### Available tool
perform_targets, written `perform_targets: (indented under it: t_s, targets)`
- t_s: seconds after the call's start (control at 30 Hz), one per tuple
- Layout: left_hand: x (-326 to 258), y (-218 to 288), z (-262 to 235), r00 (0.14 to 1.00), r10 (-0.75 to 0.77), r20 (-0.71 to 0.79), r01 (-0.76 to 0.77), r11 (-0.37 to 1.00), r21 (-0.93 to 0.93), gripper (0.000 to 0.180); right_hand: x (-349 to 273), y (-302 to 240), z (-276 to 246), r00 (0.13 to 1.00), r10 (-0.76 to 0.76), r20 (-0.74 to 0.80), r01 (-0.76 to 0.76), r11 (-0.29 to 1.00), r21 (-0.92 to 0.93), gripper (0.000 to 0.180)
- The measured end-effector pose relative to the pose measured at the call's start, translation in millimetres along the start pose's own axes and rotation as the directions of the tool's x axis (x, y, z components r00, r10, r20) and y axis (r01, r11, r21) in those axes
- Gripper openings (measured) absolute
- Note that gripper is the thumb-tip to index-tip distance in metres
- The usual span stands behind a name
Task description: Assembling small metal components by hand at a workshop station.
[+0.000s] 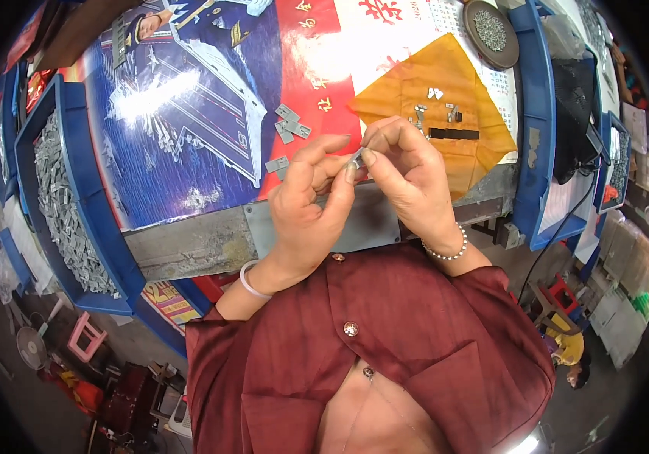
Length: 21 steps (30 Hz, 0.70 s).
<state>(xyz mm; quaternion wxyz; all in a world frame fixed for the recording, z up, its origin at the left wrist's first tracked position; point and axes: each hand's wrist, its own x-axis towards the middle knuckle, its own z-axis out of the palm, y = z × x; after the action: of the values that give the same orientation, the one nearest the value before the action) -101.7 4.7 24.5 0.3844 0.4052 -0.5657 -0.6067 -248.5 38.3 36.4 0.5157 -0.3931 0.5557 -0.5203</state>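
Note:
My left hand (311, 198) and my right hand (409, 175) meet above the near edge of the worktable. Between their thumbs and fingertips they pinch a small grey metal piece (357, 160), mostly covered by the fingers. Just beyond my left hand lie several flat grey metal pieces with holes (288, 123), and one more grey piece (277, 164) sits closer to that hand. Past my right hand, small shiny metal parts (451, 113) and a black strip (454, 134) rest on an orange sheet (407, 83).
At left stands a blue bin (80, 151) heaped with grey metal pieces. A round dish (493, 34) of tiny silver parts is at the far right, beside a blue rack (534, 129) with a black mesh bag (572, 113). A printed poster (211, 174) covers the tabletop.

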Motion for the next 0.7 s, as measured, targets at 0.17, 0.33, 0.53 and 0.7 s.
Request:
perform_targets:
  t_s: [0.17, 0.33, 0.53, 0.7]
  targets:
    - [-4.0, -1.7, 1.5, 1.0, 0.0, -0.008, -0.001, 0.997, -0.082, 0.034, -1.0, -5.1, 12.2, 0.993, 0.06, -0.101, -0.026, 0.95, 0.31, 0.011]
    - [-1.8, 8.1, 1.3, 1.0, -0.012, 0.021, 0.014, 0.997, -0.082, 0.032, -1.4, -6.4, 2.5, 0.987, 0.161, -0.013, -0.147, 0.927, 0.344, 0.018]
    - [-0.5, 10.7, -6.7, 0.99, -0.102, 0.1, 0.102, 0.995, -0.002, 0.031, -5.0, -5.4, -4.0, 0.962, 0.257, 0.086, -0.27, 0.881, 0.387, 0.018]
    - [-1.5, 10.9, -8.0, 0.992, -0.09, 0.083, 0.093, 0.995, -0.025, 0.034, -7.7, -7.4, -5.7, 0.962, 0.26, 0.081, -0.27, 0.868, 0.416, 0.016]
